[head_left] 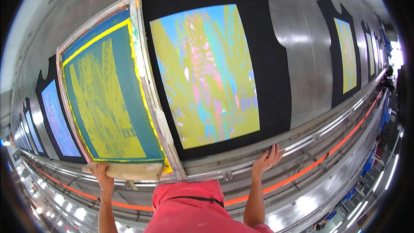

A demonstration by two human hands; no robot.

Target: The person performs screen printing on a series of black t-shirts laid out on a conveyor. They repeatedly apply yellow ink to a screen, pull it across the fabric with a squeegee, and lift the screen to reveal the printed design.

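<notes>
My left hand (102,173) is closed round the left end of a wooden squeegee (136,171). The squeegee lies along the near edge of a screen printing frame (139,47), whose teal mesh (138,108) has a yellow inked area and yellow tape round it. To the right of the frame a black shirt panel (276,86) lies flat, bearing a large print (207,77) in yellow-green, blue and pink. My right hand (268,159), fingers stretched out and holding nothing, is at the metal rail (297,146) below that panel; whether it touches the rail I cannot tell.
A long metal table (302,51) carries more black panels with prints: one on the right (345,56), one on the left (60,118), several smaller ones farther off. An orange strip (284,184) runs along the table's near side, close to my body.
</notes>
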